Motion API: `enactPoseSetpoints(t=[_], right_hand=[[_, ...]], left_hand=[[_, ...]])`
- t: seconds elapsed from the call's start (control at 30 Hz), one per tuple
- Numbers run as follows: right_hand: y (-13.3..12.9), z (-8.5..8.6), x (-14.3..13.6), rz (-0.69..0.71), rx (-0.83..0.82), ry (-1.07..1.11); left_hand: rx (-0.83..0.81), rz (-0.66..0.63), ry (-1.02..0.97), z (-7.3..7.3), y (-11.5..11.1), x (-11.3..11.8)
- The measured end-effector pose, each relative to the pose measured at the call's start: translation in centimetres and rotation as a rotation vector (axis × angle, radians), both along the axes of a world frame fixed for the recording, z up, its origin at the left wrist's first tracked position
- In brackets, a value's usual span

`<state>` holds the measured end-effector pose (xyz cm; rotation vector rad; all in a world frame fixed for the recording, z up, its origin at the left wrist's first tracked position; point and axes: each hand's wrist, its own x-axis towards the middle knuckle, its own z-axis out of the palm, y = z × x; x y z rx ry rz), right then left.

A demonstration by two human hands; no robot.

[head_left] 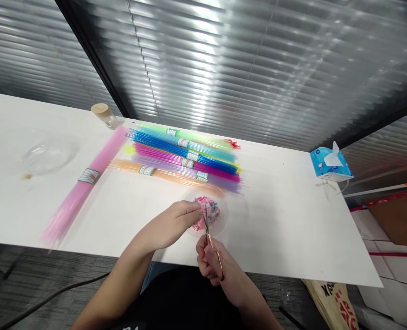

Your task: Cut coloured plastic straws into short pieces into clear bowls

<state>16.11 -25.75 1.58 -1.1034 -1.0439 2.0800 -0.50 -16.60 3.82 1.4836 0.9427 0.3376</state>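
Note:
Over a clear round bowl (226,220) of short, multicoloured straw pieces (214,211), my left hand (175,222) pinches what looks like a small bunch of thin pink straws at its fingertips; most of the bunch is hidden. My right hand (212,261) is wrapped around scissors with copper-coloured handles (220,265). Their dark blades point away from me, beside the left fingertips and above the bowl. Behind the bowl lie banded bundles of long thin straws: orange (127,166), purple (229,183), magenta (162,156), dark blue (158,143), light blue and green.
A pink straw bundle (102,160) lies slantwise on the left of the white table (275,229). Farther left is a clear plastic dome-like item (48,156). A wooden-lidded jar (103,114) stands at the back, and a blue tissue box (330,164) at the right edge.

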Motion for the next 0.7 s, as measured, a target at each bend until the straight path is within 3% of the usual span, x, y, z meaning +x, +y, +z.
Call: enactPoseSetpoints(t=[0.7], right_hand=[[0.12,-0.16,0.29,-0.034,0.048,-0.044]], left_hand=[[0.049,-0.012,0.027,0.23,-0.39,0.86]])
